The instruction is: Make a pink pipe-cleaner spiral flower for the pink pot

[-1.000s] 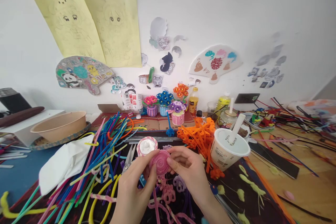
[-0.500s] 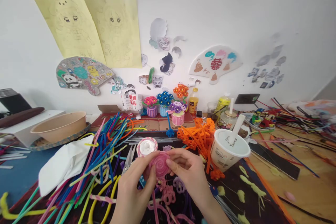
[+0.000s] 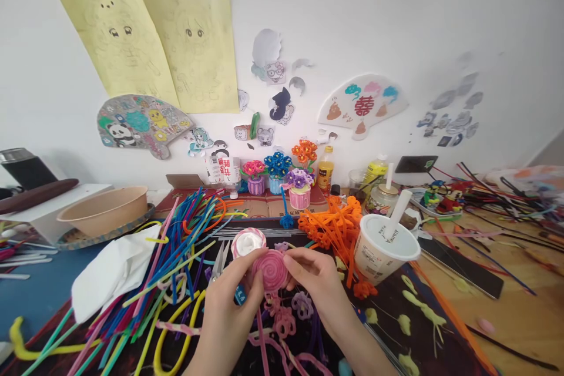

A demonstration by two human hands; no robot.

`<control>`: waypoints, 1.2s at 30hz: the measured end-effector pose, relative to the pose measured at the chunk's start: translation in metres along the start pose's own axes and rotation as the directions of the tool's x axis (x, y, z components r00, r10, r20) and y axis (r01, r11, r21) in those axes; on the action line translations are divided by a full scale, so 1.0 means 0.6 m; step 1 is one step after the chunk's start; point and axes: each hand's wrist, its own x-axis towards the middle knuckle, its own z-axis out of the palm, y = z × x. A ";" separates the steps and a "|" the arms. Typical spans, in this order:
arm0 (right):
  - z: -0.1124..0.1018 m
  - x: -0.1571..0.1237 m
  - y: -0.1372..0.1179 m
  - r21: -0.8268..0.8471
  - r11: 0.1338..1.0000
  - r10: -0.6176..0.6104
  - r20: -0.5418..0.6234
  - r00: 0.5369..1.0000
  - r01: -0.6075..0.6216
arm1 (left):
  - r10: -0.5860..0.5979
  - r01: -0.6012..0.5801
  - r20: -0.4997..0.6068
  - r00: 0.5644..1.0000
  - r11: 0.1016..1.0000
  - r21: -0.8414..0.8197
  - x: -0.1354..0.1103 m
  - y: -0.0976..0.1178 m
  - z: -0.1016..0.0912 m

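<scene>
A flat pink spiral coil of pipe cleaner [image 3: 269,271] is pinched by its left edge in my left hand [image 3: 233,299]. My right hand [image 3: 318,285] grips the coil's right edge between thumb and fingers. A pink pipe cleaner tail [image 3: 263,343] hangs beneath the coil. Just behind it stands a small pink-and-white round pot [image 3: 249,242] with white stuffing inside. Scissors [image 3: 220,261] lie beside my left hand, partly hidden by it. Pink looped flowers [image 3: 284,322] and a lilac one [image 3: 302,305] lie on the dark mat below the hands.
Colourful pipe cleaners [image 3: 176,258] and a white cloth or tissue [image 3: 115,273] spread on the left. Orange pipe-cleaner flowers [image 3: 332,223] and a lidded cup with a straw [image 3: 386,247] stand close on the right. Finished flower pots [image 3: 299,197] line the back.
My right thumb has shifted up along the coil's edge, showing more of the spiral. The coil stays in both hands. The view has moved slightly.
</scene>
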 end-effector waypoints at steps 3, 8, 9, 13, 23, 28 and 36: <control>-0.002 0.003 0.003 0.045 0.998 0.048 0.003 0.999 -0.048 | -0.008 0.008 0.008 1.000 1.000 -0.015 0.002 0.001 0.003; -0.005 0.005 0.004 0.096 0.992 0.086 -0.021 0.996 -0.084 | -0.031 0.031 0.024 0.999 0.999 0.012 0.008 0.009 0.010; -0.006 0.006 0.003 0.099 0.991 0.091 -0.028 0.995 -0.088 | -0.045 0.045 0.031 0.998 0.999 0.026 0.010 0.011 0.012; -0.016 0.007 0.002 0.116 0.989 0.101 -0.058 0.993 -0.093 | -0.083 0.080 0.048 0.995 0.994 0.071 0.017 0.029 0.022; -0.038 0.018 0.000 0.179 0.984 0.040 -0.143 0.989 -0.014 | -0.009 0.008 0.164 0.986 1.000 0.008 0.078 0.041 0.042; -0.036 0.025 0.006 0.157 0.987 -0.005 -0.184 0.983 0.034 | 0.004 0.006 0.145 0.989 0.998 -0.064 0.080 0.006 0.053; -0.039 0.026 0.012 0.134 0.989 -0.036 -0.145 0.989 0.056 | 0.000 0.012 0.096 0.995 0.991 -0.131 0.071 -0.017 0.063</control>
